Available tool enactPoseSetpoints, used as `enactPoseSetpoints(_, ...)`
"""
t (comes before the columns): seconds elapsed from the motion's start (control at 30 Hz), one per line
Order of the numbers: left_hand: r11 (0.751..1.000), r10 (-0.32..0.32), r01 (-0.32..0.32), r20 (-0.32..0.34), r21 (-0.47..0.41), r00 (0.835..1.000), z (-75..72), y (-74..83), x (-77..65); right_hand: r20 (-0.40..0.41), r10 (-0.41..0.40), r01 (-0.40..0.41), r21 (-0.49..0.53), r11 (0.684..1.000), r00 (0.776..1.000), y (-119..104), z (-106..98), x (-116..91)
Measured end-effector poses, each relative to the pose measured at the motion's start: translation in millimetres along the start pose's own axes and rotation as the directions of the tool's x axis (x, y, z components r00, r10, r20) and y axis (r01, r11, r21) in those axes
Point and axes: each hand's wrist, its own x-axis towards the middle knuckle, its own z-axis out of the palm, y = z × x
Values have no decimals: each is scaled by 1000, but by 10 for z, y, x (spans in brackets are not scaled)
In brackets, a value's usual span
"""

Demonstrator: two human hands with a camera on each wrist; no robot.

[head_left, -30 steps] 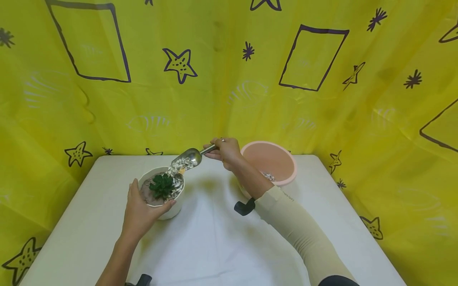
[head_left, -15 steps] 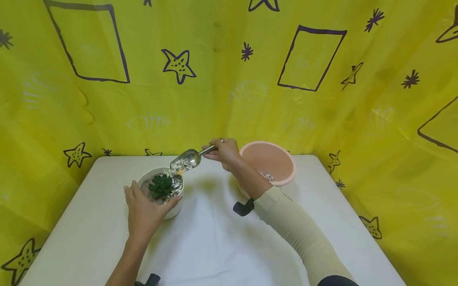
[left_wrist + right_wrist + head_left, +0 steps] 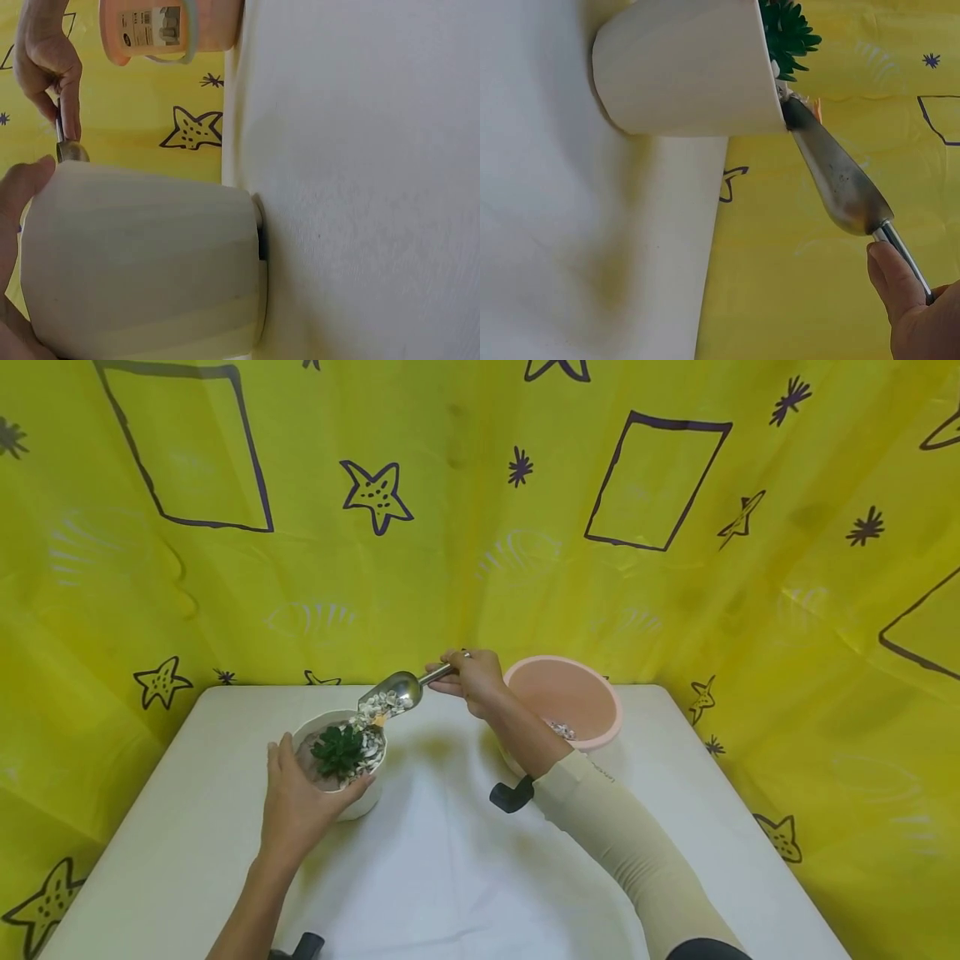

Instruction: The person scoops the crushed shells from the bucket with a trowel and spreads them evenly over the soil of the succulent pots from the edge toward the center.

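Note:
My left hand point(image 3: 300, 802) holds the near left side of a white flower pot point(image 3: 142, 262), thumb at the front rim and fingers along the left. A green succulent point(image 3: 337, 750) stands in the pot, with greyish soil on its left and white pebbles point(image 3: 371, 743) on its right. My right hand point(image 3: 472, 681) grips the handle of a metal scoop point(image 3: 844, 184). Its lip is tilted down at the pot's far right rim, with white pebbles and a small orange piece point(image 3: 380, 721) at the lip. In the right wrist view the pot hides most of the plant.
A pink bucket point(image 3: 562, 693) with more pebbles inside stands at the back right, partly behind my right forearm. The white table point(image 3: 465, 877) ends at a yellow patterned curtain point(image 3: 465, 527).
My left hand shifts slightly to the right around the pot, then slightly back. The right hand and scoop stay tilted at the rim.

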Motion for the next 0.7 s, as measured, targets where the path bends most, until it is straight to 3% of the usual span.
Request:
enactPoseSetpoints(0.2, 999, 34, -33, 57, -17, 998, -54, -45, 31, -3, -9, 9, -6, 1000, 1000, 1, 11, 1)
enactPoseSetpoints(0.7, 997, 69, -68, 72, -19, 995, -86, -76, 53, 3, -19, 19, -13, 1000, 1000, -1, 32, -9)
